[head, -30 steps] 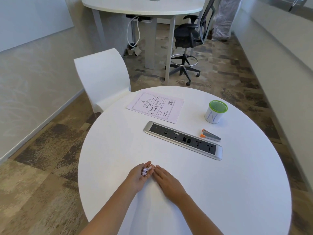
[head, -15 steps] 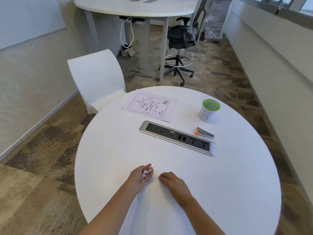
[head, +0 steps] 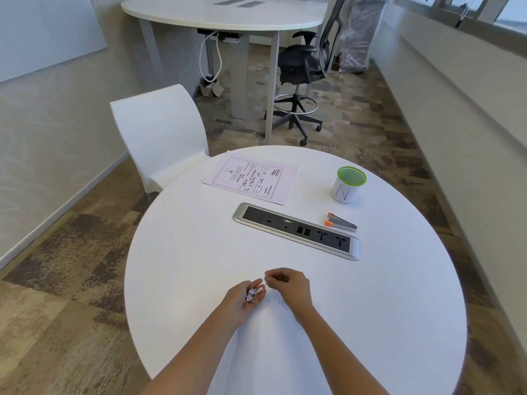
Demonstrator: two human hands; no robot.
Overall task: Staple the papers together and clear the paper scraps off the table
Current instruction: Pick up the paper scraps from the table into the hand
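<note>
My left hand [head: 242, 300] is cupped palm-up near the front of the round white table [head: 182, 252], holding several small crumpled paper scraps [head: 252, 293]. My right hand [head: 288, 286] hovers just to its right, fingers curled, pinching a tiny scrap at the fingertips right above the left palm. The printed papers [head: 251, 179] lie flat at the table's far side. An orange and grey stapler [head: 340, 222] lies at the right, behind the power strip.
A silver socket panel [head: 296, 230] is set in the table's middle. A white cup with a green rim [head: 347, 185] stands at the far right. A white chair [head: 159, 132] is behind the table on the left, an office chair [head: 302, 67] and another table beyond.
My right hand lifted from lying flat on the table and came over to the left palm with a pinched scrap. The left hand stayed cupped with the scraps.
</note>
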